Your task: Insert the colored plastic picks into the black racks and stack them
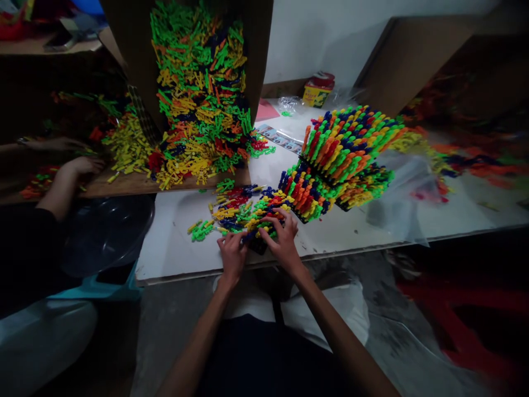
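Note:
At the front edge of the white table, a black tray holds rows of small upright plastic pieces in several colours. My left hand is at the tray's left front corner, its fingers closed on what looks like a dark blue plastic piece. Over the right side of the same tray, my right hand has curled fingers among the pieces; what they grip, if anything, is too small to make out. Loose pieces in yellow, green, red and blue lie just beyond my left hand.
Filled racks of upright pieces are stacked at right, beside a clear plastic bag. A tipped cardboard box spills a big heap. A yellow-and-red tub stands behind. At left are another person's hands and a black basin.

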`<state>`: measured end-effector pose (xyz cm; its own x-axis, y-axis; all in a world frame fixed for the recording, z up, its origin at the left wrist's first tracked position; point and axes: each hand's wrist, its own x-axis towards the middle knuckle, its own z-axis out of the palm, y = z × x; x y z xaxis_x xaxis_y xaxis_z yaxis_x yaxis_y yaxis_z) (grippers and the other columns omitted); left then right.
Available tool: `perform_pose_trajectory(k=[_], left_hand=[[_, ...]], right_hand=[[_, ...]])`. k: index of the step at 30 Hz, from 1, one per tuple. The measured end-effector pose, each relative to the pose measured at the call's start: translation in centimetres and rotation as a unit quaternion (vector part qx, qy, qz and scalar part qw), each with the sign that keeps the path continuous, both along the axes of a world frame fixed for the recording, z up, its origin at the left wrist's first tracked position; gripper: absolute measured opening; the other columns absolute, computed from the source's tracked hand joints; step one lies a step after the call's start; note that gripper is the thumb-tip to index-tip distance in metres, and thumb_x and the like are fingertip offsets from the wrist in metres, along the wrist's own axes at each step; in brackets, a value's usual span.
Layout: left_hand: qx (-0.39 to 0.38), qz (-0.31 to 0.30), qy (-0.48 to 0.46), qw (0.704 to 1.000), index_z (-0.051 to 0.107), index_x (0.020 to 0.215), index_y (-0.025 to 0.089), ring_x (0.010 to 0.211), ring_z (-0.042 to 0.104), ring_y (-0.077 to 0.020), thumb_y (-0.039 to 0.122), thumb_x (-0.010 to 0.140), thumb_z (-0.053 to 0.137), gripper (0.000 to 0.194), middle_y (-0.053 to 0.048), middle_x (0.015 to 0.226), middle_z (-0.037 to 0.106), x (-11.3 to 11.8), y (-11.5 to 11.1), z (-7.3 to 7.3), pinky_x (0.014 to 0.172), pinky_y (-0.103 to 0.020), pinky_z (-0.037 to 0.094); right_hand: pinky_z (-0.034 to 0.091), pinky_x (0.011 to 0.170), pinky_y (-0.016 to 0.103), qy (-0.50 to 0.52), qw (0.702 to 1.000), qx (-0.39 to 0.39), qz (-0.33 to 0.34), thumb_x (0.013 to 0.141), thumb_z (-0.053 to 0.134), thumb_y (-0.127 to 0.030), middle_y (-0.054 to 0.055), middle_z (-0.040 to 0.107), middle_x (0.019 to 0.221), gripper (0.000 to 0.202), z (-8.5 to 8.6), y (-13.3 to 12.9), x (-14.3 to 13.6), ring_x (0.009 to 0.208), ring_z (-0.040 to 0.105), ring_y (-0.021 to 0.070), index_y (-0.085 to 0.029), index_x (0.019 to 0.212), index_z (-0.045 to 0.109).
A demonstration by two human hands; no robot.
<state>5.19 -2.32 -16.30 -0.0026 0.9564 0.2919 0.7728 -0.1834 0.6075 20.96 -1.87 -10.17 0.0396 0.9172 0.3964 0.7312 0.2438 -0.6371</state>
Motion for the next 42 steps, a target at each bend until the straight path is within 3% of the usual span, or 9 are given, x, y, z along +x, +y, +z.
perform_pose_trajectory(k=[4,10,19,24,29,31,34,37,42], left_hand=[[0.007,-0.040,0.015,0.999,0.068,0.101,0.020,0.094,0.061,-0.0227,0.021,0.090,0.058,0.015,-0.008,0.095,0.073,-0.3,-0.1,-0.1,0.086,-0.036,0.039],[-0.050,-0.037,0.077,0.995,0.068,0.095,0.021,0.096,0.055,-0.0260,0.026,0.089,0.058,0.012,-0.008,0.094,0.068,-0.3,0.4,1.8,0.078,-0.036,0.038],[-0.105,-0.057,0.121,0.985,0.064,0.096,0.019,0.102,0.055,-0.0287,0.030,0.092,0.054,0.015,-0.010,0.098,0.069,0.6,0.9,2.5,0.086,-0.042,0.037],[-0.151,-0.161,0.056,0.974,0.068,0.097,0.021,0.092,0.063,-0.0237,0.021,0.086,0.057,0.015,-0.006,0.095,0.072,-2.8,3.1,3.3,0.081,-0.034,0.044],[-0.040,-0.093,0.119,0.988,0.067,0.114,0.023,0.106,0.061,-0.0255,0.013,0.081,0.053,0.037,-0.009,0.115,0.069,-7.5,7.8,5.7,0.088,-0.036,0.046],[-0.030,-0.127,0.175,0.976,0.065,0.120,0.026,0.117,0.056,-0.0272,0.010,0.076,0.057,0.047,-0.010,0.125,0.065,-8.2,9.6,6.1,0.093,-0.039,0.043],[-0.045,-0.191,0.219,0.956,0.067,0.114,0.025,0.113,0.058,-0.0264,0.015,0.079,0.058,0.038,-0.010,0.118,0.067,-8.1,11.4,5.9,0.096,-0.040,0.040],[-0.037,-0.179,0.243,0.952,0.067,0.110,0.021,0.108,0.059,-0.0276,0.024,0.084,0.056,0.028,-0.012,0.107,0.069,-7.7,11.8,5.3,0.095,-0.042,0.039],[-0.019,-0.182,0.261,0.948,0.062,0.118,0.021,0.111,0.057,-0.0281,0.030,0.089,0.053,0.032,-0.014,0.121,0.063,-7.4,10.8,4.6,0.093,-0.042,0.040]], right_hand=[[0.028,0.110,0.045,-0.004,1.000,0.000,0.000,0.091,0.059,-0.037,0.006,0.044,0.137,0.019,-0.1,-0.1,0.1,0.133,0.037,0.0274,-0.029,0.107,0.065],[0.028,0.109,0.044,0.002,1.000,-0.012,0.001,0.092,0.058,-0.036,0.006,0.044,0.136,0.017,0.3,-0.3,0.1,0.133,0.036,0.0270,-0.028,0.106,0.064],[0.031,0.105,0.047,-0.005,0.997,0.006,-0.075,0.086,0.066,-0.050,0.008,0.047,0.129,0.027,0.4,0.2,-1.4,0.125,0.041,0.0294,-0.026,0.098,0.065],[0.034,0.101,0.049,-0.006,0.998,0.021,-0.067,0.086,0.064,-0.051,0.008,0.047,0.127,0.027,-0.4,0.6,-1.3,0.123,0.041,0.0313,-0.027,0.096,0.066],[0.034,0.099,0.050,0.000,0.998,0.021,-0.067,0.087,0.062,-0.051,0.008,0.046,0.127,0.025,-0.5,0.9,-1.5,0.120,0.041,0.0321,-0.027,0.091,0.068],[0.034,0.098,0.050,0.005,0.997,0.013,-0.072,0.087,0.063,-0.051,0.008,0.047,0.127,0.024,-0.5,0.9,-1.6,0.120,0.041,0.0325,-0.027,0.089,0.068],[0.033,0.099,0.051,0.009,0.997,0.008,-0.075,0.086,0.064,-0.052,0.008,0.049,0.128,0.026,-0.5,1.0,-1.4,0.122,0.041,0.0327,-0.028,0.090,0.069],[0.034,0.100,0.050,0.021,0.997,0.019,-0.072,0.087,0.061,-0.053,0.008,0.053,0.127,0.029,-0.1,0.8,-1.0,0.121,0.045,0.0310,-0.027,0.096,0.067],[0.031,0.107,0.048,0.065,0.992,0.095,-0.060,0.094,0.054,-0.037,0.008,0.060,0.129,0.023,1.4,-1.7,-0.9,0.127,0.048,0.0264,-0.024,0.113,0.060]])
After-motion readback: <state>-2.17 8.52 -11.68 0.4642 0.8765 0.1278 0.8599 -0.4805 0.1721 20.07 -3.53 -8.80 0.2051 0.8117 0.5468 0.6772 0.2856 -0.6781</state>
